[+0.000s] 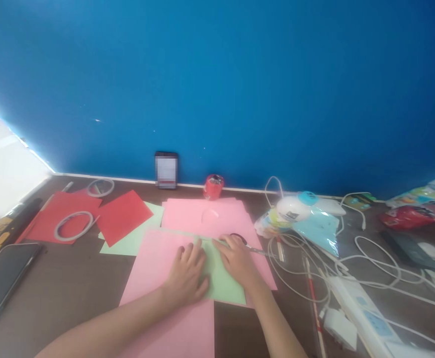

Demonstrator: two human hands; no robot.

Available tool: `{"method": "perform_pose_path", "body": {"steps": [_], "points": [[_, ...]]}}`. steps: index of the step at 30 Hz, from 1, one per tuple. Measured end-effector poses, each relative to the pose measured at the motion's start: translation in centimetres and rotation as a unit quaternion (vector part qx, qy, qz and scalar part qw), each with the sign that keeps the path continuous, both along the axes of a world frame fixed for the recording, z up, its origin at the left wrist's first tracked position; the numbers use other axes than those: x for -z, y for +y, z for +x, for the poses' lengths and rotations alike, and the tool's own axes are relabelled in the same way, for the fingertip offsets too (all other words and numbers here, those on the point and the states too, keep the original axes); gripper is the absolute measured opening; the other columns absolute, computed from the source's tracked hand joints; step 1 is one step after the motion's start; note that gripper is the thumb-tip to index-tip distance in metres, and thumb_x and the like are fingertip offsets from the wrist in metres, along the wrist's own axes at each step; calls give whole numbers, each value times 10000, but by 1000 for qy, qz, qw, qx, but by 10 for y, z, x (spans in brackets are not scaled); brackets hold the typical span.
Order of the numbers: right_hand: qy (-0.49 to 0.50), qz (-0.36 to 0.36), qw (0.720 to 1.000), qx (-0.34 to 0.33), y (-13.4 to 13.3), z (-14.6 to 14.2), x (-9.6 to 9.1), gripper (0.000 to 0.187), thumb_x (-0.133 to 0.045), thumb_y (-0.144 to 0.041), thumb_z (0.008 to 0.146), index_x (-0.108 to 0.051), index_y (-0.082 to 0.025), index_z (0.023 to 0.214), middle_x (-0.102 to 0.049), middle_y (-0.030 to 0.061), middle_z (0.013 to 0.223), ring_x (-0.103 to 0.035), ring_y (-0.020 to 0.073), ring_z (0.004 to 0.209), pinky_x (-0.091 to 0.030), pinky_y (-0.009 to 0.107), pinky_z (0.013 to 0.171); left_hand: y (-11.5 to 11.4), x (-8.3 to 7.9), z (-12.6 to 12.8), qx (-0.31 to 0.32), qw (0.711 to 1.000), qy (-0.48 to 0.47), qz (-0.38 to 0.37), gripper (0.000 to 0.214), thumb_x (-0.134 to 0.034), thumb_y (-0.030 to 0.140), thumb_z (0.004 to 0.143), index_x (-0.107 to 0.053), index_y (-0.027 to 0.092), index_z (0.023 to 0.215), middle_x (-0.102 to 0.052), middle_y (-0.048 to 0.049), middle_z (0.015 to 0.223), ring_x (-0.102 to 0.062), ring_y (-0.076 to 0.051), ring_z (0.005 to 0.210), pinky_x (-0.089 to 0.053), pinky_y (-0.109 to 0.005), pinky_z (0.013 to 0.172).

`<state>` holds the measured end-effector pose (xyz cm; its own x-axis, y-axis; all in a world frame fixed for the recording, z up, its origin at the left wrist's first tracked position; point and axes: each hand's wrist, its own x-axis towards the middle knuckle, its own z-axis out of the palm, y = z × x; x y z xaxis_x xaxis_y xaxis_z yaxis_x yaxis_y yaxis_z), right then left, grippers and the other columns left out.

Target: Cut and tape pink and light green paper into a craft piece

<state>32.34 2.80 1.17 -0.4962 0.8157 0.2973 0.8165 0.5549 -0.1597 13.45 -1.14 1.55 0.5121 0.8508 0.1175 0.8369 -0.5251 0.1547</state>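
Observation:
My left hand (187,273) lies palm down with fingers spread, on a large pink sheet (146,268) and against the left side of a light green sheet (226,286). On the upper right part of that green sheet rests my right hand (237,261), also palm down, its fingers stretched toward the left hand. Neither hand grips anything. Just right of the right hand, scissors (256,248) lie partly hidden behind it. More pink paper (183,211) extends beyond the hands, with a small round clear item (210,216) on it.
Red sheets (124,219), a white ring-shaped roll (73,226) and a phone (6,283) lie left. A red container (213,187) and a dark-framed screen (166,171) stand by the blue wall. Right are plastic packets (294,209), tangled cables (379,283), a charger (340,328) and a power strip (362,308).

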Motion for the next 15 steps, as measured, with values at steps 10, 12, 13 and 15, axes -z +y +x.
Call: {"method": "perform_pose_path", "body": {"steps": [10, 12, 13, 15], "points": [[-9, -6, 1000, 13, -1, -2, -1, 330, -418, -67, 809, -612, -206, 1035, -568, 80, 976, -471, 214, 864, -383, 353, 771, 4, -7, -1, 7, 999, -9, -36, 346, -464, 435, 746, -502, 166, 961, -290, -148, 1413, -409, -302, 976, -334, -432, 767], [-8, 1, 1000, 13, -1, -3, -1, 336, -411, -68, 809, -613, -209, 1038, -570, 82, 974, -474, 215, 866, -383, 356, 774, 4, -7, -2, 6, 999, -10, -39, 341, -466, 434, 744, -498, 168, 956, -279, -148, 1419, -408, -302, 979, -332, -433, 772], [-7, 3, 1000, 14, -1, -3, -1, 341, -407, -68, 809, -613, -213, 1039, -572, 82, 971, -477, 214, 866, -383, 357, 775, 5, -7, -2, 7, 999, -10, -40, 340, -464, 434, 744, -498, 169, 954, -275, -147, 1422, -407, -302, 983, -331, -433, 775], [-3, 5, 1000, 14, -1, -3, -1, 346, -399, -71, 813, -614, -220, 1039, -576, 81, 963, -483, 210, 860, -384, 353, 771, 5, -7, -2, 8, 999, -9, -43, 344, -457, 439, 746, -498, 170, 955, -273, -143, 1424, -405, -303, 986, -329, -435, 779]]}}
